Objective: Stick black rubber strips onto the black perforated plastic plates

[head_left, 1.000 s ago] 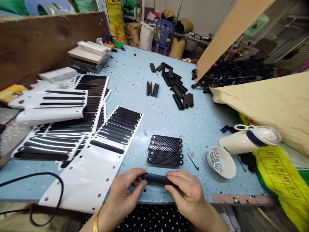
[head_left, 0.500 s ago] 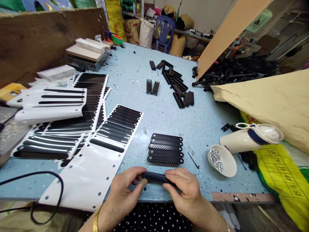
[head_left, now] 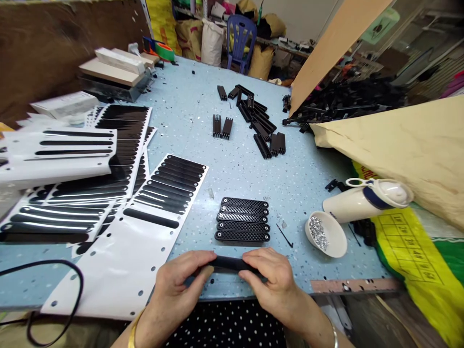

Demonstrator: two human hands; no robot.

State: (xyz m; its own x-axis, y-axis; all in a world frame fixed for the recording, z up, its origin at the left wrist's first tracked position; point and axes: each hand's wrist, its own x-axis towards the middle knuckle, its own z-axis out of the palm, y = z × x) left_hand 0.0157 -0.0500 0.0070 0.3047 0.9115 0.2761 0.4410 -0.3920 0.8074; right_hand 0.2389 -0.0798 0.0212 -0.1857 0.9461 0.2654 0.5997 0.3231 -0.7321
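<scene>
Both my hands grip one long black plastic strip at the near edge of the blue table. My left hand pinches its left end and my right hand covers its right end. Just beyond it lies a neat row of several black perforated strips. To the left, a white backing sheet carries black oblong stickers, with further sheets piled behind it.
A small white bowl of tiny screws and a tipped white bottle sit at the right. Loose black ribbed parts lie mid-table. A black cable loops at the near left; a tan sack lies right.
The view has shifted slightly, so everything sits a little further left and up. My hands keep the same grip on the black strip.
</scene>
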